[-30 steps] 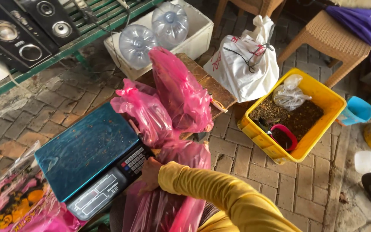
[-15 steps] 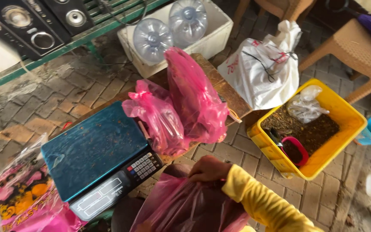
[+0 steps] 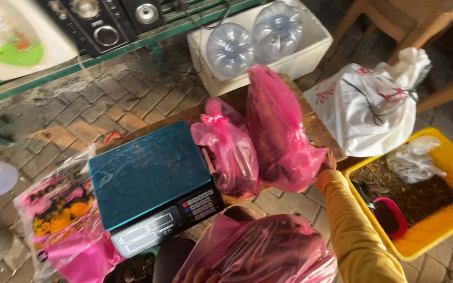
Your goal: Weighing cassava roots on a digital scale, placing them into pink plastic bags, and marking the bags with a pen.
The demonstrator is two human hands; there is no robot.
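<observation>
On the wooden worktop point(image 3: 318, 131), beside the blue weighing scale point(image 3: 150, 175), my right hand point(image 3: 327, 163) rests against the base of the tall pink bag point(image 3: 281, 131); I cannot tell how its fingers are set, as the bag hides them. A smaller knotted pink bag point(image 3: 229, 149) stands touching it. Low in view, my left hand point(image 3: 201, 273), seemingly, grips a third pink bag point(image 3: 268, 254). A yellow tub point(image 3: 446, 225) sits to the right.

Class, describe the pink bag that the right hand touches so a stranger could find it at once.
Start at the blue scale on the wooden table. Two pink bags stand to its right; the right hand touches the farther one, the tall bag. It is taller than the knotted bag beside the scale.
</observation>
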